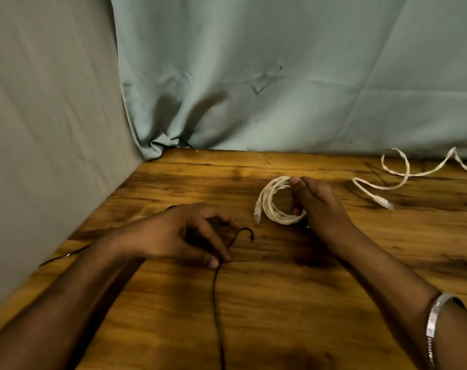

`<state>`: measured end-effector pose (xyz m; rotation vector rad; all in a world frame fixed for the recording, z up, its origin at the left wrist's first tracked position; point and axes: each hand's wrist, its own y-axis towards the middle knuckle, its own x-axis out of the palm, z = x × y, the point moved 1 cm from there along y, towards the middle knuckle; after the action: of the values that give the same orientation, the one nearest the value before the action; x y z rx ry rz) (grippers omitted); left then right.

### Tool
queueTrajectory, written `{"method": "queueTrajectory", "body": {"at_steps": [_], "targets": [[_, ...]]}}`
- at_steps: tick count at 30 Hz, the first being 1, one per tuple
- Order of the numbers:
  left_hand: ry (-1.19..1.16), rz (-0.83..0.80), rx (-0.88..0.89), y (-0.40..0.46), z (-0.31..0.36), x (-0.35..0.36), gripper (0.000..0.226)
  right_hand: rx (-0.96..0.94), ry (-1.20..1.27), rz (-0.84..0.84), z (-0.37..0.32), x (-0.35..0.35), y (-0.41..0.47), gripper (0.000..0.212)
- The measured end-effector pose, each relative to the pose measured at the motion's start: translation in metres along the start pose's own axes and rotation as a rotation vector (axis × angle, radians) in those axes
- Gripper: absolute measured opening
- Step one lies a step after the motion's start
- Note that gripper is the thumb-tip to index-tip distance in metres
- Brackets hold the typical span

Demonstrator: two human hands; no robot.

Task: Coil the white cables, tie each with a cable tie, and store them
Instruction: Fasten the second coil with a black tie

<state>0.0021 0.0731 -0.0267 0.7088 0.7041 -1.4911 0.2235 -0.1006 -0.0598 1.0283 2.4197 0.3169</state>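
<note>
A coiled white cable [271, 202] stands on edge on the wooden table [280, 303], its plug hanging at the lower left of the coil. My right hand [321, 206] grips the coil's right side, thumb on top and fingers through the ring. My left hand [189, 236] rests on the table to the left, with thumb and fingers pinching a thin black cable tie [237, 236] whose curved end sticks out to the right. A second white cable [403, 177] lies loose and uncoiled at the back right.
A thin black wire [216, 303] runs from my left hand toward the table's near edge. Another dark wire [64, 256] lies by the left wall. Grey and pale green cloth [253, 76] hangs behind the table. A metal bangle [435, 324] circles my right forearm.
</note>
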Motion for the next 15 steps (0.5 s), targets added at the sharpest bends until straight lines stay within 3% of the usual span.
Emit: {"method": "queueTrajectory", "body": {"at_steps": [5, 11, 15], "targets": [[0.063, 0.112, 0.055, 0.008, -0.001, 0.010, 0.010, 0.010, 0.048, 0.008, 0.005, 0.000, 0.001, 0.043], [-0.135, 0.572, 0.083, 0.012, 0.004, 0.011, 0.005, 0.129, 0.326, 0.131, 0.002, 0.003, -0.002, 0.037], [-0.155, 0.605, 0.039, 0.013, 0.002, 0.015, 0.010, 0.168, 0.392, 0.151, 0.003, 0.004, -0.002, 0.038]]}}
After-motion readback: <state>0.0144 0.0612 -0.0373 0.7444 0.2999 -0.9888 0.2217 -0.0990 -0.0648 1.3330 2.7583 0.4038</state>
